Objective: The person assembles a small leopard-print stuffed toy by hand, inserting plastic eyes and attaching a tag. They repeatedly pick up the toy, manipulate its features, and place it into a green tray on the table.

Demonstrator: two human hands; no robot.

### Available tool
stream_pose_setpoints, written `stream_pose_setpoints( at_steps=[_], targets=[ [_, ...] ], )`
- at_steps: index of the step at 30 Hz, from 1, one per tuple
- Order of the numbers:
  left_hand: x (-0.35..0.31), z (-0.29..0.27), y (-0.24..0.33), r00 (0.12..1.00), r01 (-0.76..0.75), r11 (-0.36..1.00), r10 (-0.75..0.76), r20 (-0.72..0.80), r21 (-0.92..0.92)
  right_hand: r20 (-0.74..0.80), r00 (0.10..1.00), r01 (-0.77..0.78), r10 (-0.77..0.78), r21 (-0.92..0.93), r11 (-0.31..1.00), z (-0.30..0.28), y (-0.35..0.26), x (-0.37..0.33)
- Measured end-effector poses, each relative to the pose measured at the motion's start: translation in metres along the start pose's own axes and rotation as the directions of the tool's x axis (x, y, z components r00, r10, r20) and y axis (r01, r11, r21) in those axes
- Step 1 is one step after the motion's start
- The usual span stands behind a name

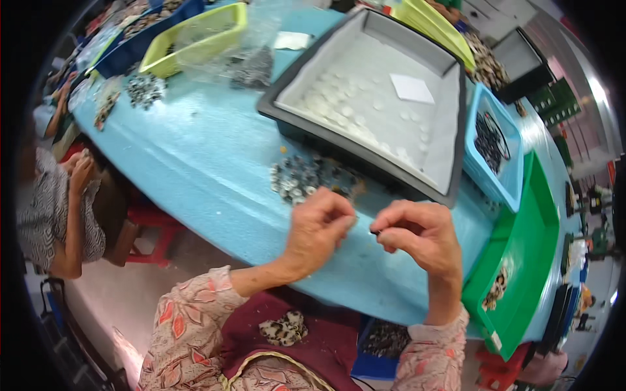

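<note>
Above the near part of the blue table (215, 176), my two hands face each other, a small gap apart. My left hand (312, 231) is closed in a pinch, thumb against fingers; what it holds, if anything, is too small to make out. Between thumb and fingertips of my right hand (424, 238) is a small dark piece (374, 232). Just beyond my left hand lies a loose pile of small grey, black and white round pieces (293, 177). A large black tray (352, 140) with a pale lining stands past my hands, holding many whitish discs (336, 104) and a white card (412, 88).
At right are a light-blue basket (515, 189) of dark pieces and a green tray (521, 260). Yellow-green bins (156, 58), a clear plastic bag (251, 65) and another small pile (145, 90) lie far left. A spotted bundle (284, 328) rests on my lap. Another person (59, 215) sits left.
</note>
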State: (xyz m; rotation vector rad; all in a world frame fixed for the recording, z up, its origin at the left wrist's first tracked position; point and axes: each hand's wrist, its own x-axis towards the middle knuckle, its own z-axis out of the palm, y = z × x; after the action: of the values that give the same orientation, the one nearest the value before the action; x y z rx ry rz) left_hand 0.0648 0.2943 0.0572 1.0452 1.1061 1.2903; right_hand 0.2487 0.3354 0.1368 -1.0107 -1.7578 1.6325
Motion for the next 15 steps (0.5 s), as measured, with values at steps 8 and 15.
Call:
stream_pose_setpoints(
  at_steps=[8,15],
  targets=[
    [-0.003,-0.005,0.005,0.988,-0.153,0.970,0.155,0.004,0.190,0.182,0.959,0.255,-0.218,-0.207,0.945,0.024,-0.078,0.151],
    [-0.006,-0.013,0.000,0.976,-0.216,0.957,0.217,0.015,0.196,-0.081,0.913,0.392,-0.400,-0.103,0.914,0.059,-0.127,0.243]
  ],
)
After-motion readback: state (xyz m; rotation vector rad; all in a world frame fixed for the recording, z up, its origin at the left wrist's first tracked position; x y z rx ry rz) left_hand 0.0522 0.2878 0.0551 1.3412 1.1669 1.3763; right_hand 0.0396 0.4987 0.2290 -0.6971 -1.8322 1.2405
